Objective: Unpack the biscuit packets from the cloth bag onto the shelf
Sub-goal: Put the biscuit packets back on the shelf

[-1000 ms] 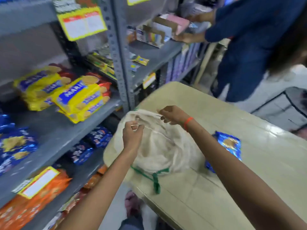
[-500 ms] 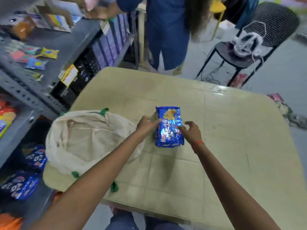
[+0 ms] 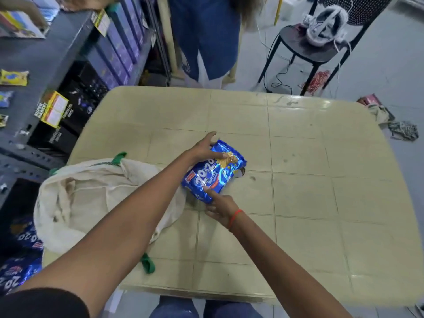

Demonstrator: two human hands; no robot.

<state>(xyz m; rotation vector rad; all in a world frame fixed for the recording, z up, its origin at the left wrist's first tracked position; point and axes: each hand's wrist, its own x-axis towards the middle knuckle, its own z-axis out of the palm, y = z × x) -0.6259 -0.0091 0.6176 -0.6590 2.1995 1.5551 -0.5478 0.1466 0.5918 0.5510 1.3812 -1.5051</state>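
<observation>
The left hand point(image 3: 204, 150) grasps the far end of a glossy blue foil biscuit packet point(image 3: 214, 174), and the right hand point(image 3: 220, 207) pinches its near end. The packet sits tilted over the tiled cream desk point(image 3: 302, 203), just beside the crumpled off-white cloth bag point(image 3: 91, 196).

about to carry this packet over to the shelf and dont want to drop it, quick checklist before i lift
1. Left hand grips the blue biscuit packet at its far end: ok
2. Right hand hold: index finger touches the near end, grip cannot tell
3. Packet outside the cloth bag, over the table: ok
4. Room on the shelf beside the matching packets: cannot tell, mostly out of view
5. Bag emptied: cannot tell, inside hidden
</observation>
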